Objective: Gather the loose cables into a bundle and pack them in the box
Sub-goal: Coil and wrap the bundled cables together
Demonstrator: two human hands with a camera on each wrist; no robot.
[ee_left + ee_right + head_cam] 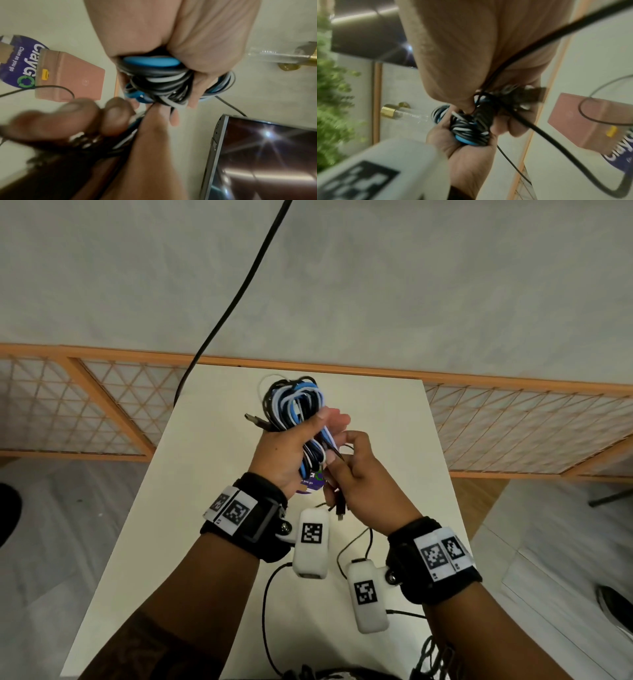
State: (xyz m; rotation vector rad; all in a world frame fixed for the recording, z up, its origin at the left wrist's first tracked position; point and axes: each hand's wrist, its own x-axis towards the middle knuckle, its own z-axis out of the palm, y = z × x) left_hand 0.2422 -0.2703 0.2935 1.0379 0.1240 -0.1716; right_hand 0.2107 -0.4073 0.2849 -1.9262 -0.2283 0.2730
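Note:
My left hand (308, 436) grips a coiled bundle of black, white and blue cables (294, 402) above the white table (191, 508). A USB plug (255, 421) sticks out to the bundle's left. Just below, my right hand (342, 453) pinches the loose black cable ends, and a plug (339, 510) hangs under it. The left wrist view shows the bundle (159, 81) inside the curled left fingers. A closed pink box (72, 75) lies on a purple round pad (15, 65). The box (583, 121) also shows in the right wrist view, beside the bundle (471, 129). My hands hide the box in the head view.
A thick black cable (239, 285) runs from above down past the table's far left corner. A wooden lattice screen (513, 426) stands behind the table. A dark glossy panel (265, 155), a brass and glass fitting (283, 59) and green foliage (330, 94) are nearby.

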